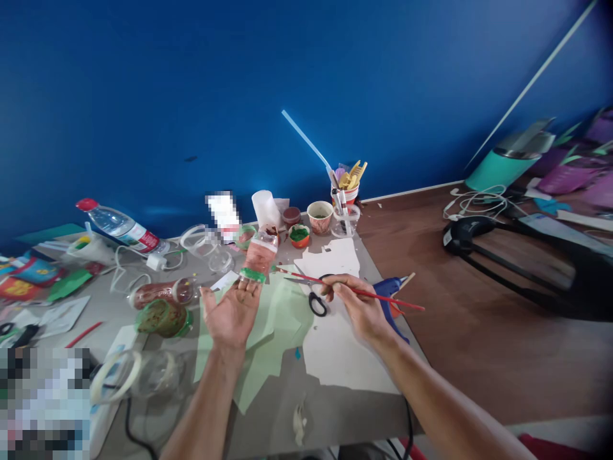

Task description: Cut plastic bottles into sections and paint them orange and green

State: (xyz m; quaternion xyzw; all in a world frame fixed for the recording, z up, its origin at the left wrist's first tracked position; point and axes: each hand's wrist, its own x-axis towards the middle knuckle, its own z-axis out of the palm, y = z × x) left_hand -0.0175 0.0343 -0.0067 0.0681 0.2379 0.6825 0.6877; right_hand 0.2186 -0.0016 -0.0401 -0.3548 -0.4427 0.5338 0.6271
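Note:
My left hand (234, 313) is turned palm up, thumb spread out, with a cut clear plastic bottle (259, 257) on its fingers. The fingertips go out of sight at the bottle's near end. Reddish-brown paint coats the bottle's middle, and a green band rings that end. In my right hand (352, 300) a thin red paintbrush (383, 298) is pinched, its tip pointing left and close beside the green band. Below the hands lie pale green paper (272, 319) and white paper (335, 345). Black-handled scissors (317, 305) lie near my right fingers.
Behind the bottle stand a green paint cup (299, 236), a paper cup (320, 217) and a tool-filled cup (349, 191). Painted bottle pieces (163, 318) lie left, near a water bottle (124, 229). A blue glue gun (387, 291) rests beyond my right hand; a black strap-like object (479, 239) lies right.

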